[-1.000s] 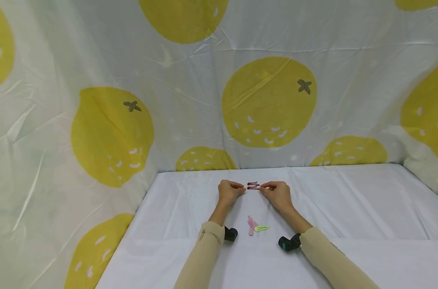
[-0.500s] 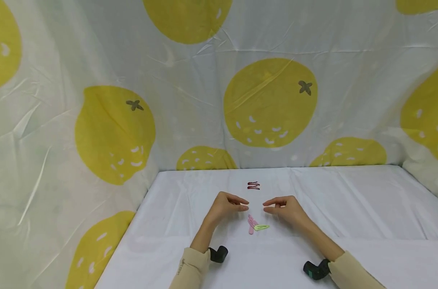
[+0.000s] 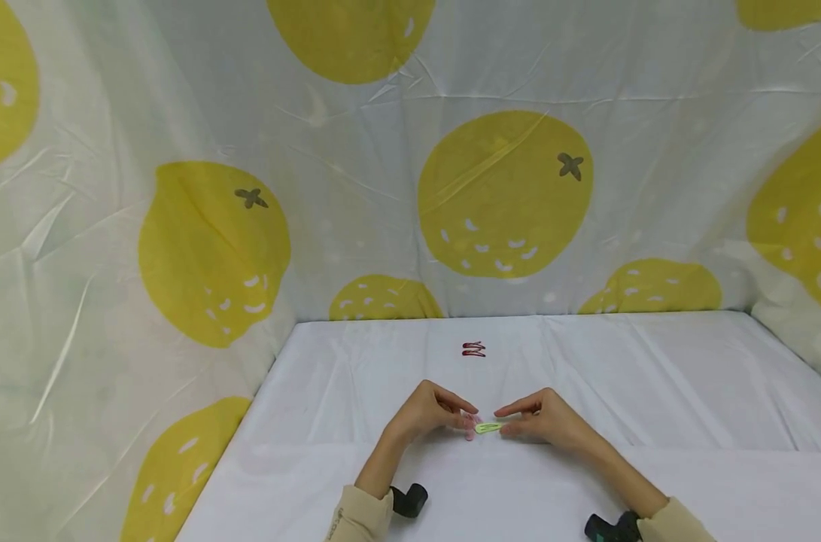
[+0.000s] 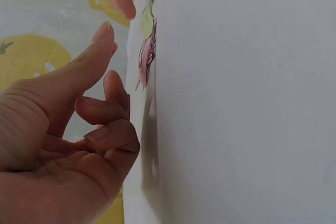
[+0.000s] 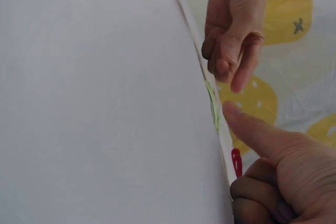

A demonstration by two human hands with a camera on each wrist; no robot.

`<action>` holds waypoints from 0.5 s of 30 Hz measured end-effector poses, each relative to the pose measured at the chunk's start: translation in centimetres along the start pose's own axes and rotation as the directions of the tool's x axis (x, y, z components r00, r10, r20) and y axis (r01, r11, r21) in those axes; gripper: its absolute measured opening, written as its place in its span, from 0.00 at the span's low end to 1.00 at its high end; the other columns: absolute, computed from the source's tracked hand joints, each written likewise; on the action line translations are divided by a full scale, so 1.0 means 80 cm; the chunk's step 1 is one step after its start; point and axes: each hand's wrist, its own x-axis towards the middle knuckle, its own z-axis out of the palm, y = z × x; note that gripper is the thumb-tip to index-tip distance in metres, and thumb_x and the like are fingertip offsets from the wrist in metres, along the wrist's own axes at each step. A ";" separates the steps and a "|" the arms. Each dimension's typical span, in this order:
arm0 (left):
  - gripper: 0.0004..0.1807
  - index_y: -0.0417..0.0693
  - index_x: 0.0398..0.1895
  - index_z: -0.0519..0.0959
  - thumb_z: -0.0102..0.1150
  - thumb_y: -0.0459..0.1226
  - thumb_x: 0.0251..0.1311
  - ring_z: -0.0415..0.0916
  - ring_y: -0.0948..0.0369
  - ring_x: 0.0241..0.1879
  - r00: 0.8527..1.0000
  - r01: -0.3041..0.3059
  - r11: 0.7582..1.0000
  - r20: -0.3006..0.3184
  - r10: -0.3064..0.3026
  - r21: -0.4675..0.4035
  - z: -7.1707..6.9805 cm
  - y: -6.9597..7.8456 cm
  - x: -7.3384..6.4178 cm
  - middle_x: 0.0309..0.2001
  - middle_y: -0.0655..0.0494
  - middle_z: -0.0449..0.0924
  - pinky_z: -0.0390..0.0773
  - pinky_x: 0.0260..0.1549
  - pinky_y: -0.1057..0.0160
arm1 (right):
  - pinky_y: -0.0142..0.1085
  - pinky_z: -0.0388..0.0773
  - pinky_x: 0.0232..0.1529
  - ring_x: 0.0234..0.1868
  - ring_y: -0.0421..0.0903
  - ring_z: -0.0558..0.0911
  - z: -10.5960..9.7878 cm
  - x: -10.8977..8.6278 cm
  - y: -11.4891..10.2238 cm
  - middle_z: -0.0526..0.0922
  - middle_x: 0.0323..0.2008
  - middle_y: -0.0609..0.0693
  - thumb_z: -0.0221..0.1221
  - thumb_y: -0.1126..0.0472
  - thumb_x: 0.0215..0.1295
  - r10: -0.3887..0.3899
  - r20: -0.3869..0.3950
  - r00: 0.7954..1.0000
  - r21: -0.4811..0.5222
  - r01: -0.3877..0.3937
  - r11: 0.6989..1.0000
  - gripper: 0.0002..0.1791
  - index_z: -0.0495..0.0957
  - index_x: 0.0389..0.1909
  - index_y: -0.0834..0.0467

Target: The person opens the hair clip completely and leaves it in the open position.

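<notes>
A light green snap hair clip lies on the white cloth beside pink hair clips, which partly overlap each other. My left hand hovers at the pink clips, thumb and forefinger apart, partly covering them in the head view. From the other side, my right hand reaches in with its fingertips right at the green clip's end. Both wrist views show a gap between the fingers and the green clip. Neither hand holds anything. Two red hair clips lie farther back, one above the other.
White cloth covers the table. Behind it and to the left hangs a pale curtain printed with large yellow lemons. Black wrist cameras sit at both sleeves, low over the cloth.
Both hands have left the red clips and come back toward me, down to the pink and green clips. The red clips stay side by side at the back.
</notes>
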 end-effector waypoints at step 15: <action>0.11 0.37 0.33 0.91 0.81 0.27 0.44 0.68 0.69 0.21 1.000 -0.025 0.996 -0.014 0.026 0.088 0.007 0.001 0.000 0.22 0.42 0.84 0.63 0.21 0.72 | 0.26 0.60 0.22 0.19 0.30 0.63 0.018 0.003 -0.006 0.84 0.21 0.44 0.76 0.56 0.56 0.015 -0.117 0.993 -0.129 -0.030 0.991 0.04 0.92 0.29 0.51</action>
